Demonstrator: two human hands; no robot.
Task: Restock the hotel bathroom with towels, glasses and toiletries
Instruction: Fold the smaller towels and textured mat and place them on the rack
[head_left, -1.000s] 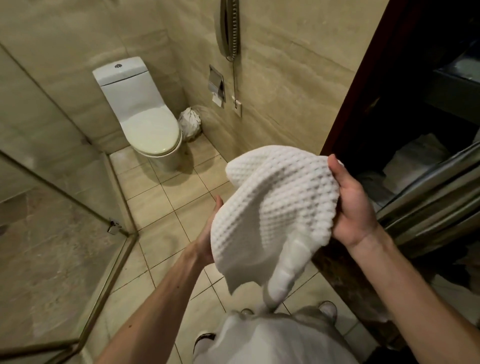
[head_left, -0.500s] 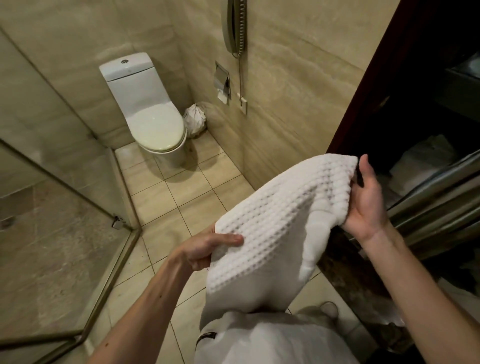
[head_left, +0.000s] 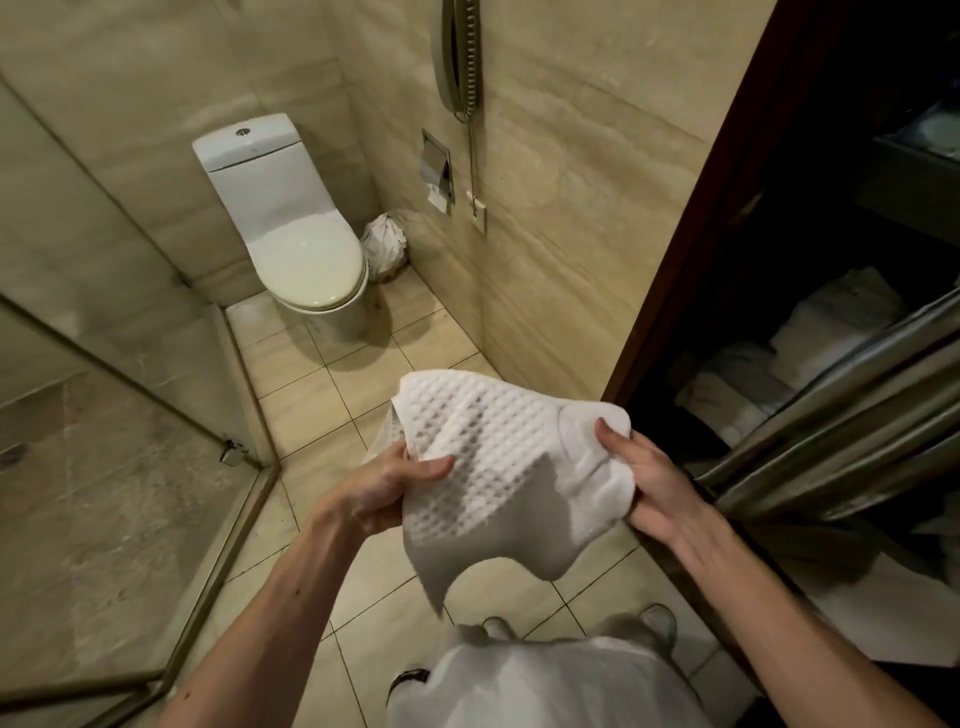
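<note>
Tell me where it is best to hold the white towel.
Take the towel by its opposite edges, one hand from each side, as the left hand and right hand do now. It is limp and sags below, so two spread grips probably keep it flat.

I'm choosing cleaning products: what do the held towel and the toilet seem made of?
The towel: white woven cloth, likely cotton, matte; the waffle grid and soft folds suggest it. The toilet: white glazed ceramic, probably; smooth, hard-looking, with a slight sheen on the lid.
</note>
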